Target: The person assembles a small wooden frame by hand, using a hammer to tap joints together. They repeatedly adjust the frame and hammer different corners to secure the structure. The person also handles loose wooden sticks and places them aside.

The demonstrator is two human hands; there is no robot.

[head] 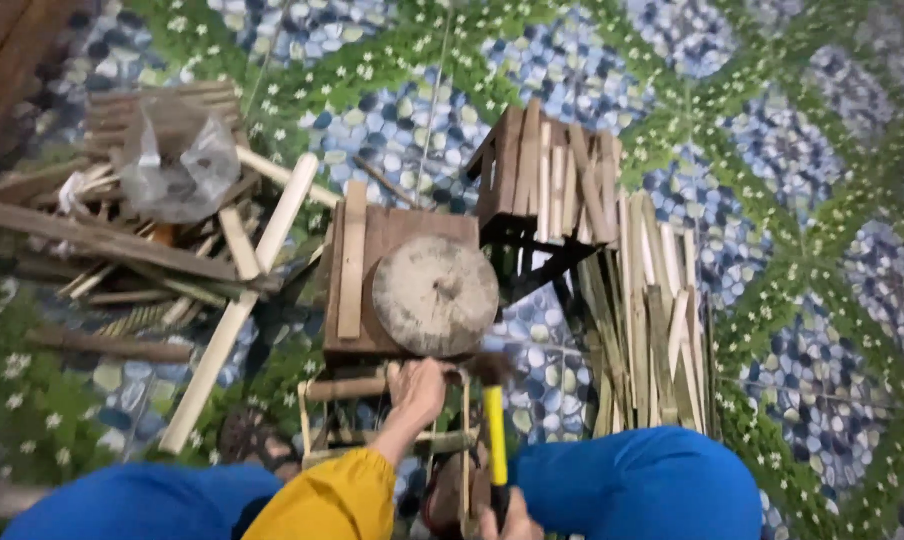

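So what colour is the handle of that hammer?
Bright yellow handle on the dark-headed hammer, seen clearly in the head view.

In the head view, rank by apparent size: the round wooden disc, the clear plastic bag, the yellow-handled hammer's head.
1. Round wooden disc.
2. Clear plastic bag, close to the disc; it lies farther from the camera, so this order is unsure.
3. Hammer head, plainly smallest, though blurred.

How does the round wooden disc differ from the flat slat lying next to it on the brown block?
The round wooden disc is circular, pale grey and worn; the flat slat is long, narrow and light tan. The disc sits at the block's near right corner, overhanging its edge; the slat runs lengthwise along the left side. The left hand is just below the disc, away from the slat. Both rest flat on the block.
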